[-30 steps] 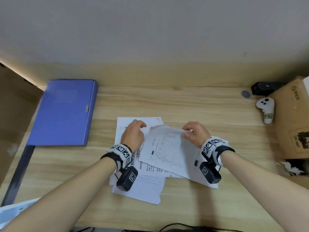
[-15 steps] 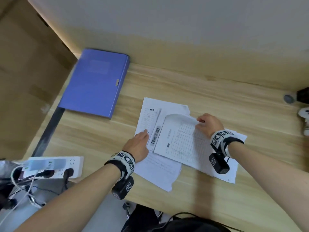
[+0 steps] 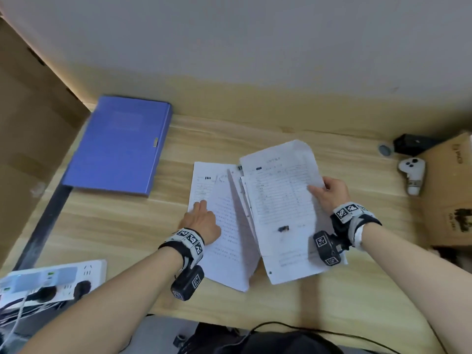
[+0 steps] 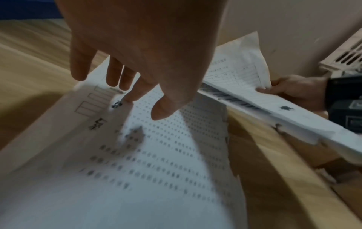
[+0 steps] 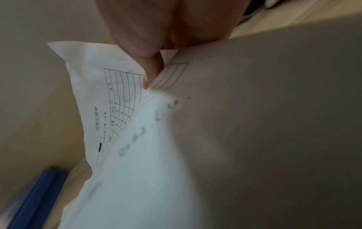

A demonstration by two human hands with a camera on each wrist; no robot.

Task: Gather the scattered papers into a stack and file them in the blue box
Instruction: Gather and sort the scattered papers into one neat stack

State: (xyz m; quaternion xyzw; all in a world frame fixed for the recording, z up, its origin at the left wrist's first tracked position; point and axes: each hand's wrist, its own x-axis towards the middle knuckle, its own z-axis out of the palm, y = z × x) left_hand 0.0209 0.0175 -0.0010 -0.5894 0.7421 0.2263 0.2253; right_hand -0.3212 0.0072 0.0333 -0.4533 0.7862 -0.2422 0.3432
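Observation:
My right hand (image 3: 328, 191) pinches a small bundle of printed papers (image 3: 279, 208) by its right edge, lifted and tilted above the desk; the wrist view shows the thumb (image 5: 145, 51) pressed on the sheets (image 5: 121, 108). Two more papers (image 3: 224, 226) lie flat on the wooden desk (image 3: 115, 226) to the left. My left hand (image 3: 200, 217) lies over them with straight fingers (image 4: 125, 86) touching the sheets (image 4: 156, 155). The blue box (image 3: 120, 145) lies closed at the back left, apart from both hands.
A white power strip (image 3: 51, 279) with plugs and cables sits at the front left edge. A white controller (image 3: 412, 176), a black device (image 3: 411, 144) and a cardboard box (image 3: 449, 195) stand at the right. Another cardboard panel (image 3: 30, 123) rises at the left.
My right hand has lifted its bundle of papers off the desk and tilted it up. My left hand has stayed on the flat sheets, its fingers reaching a little farther back.

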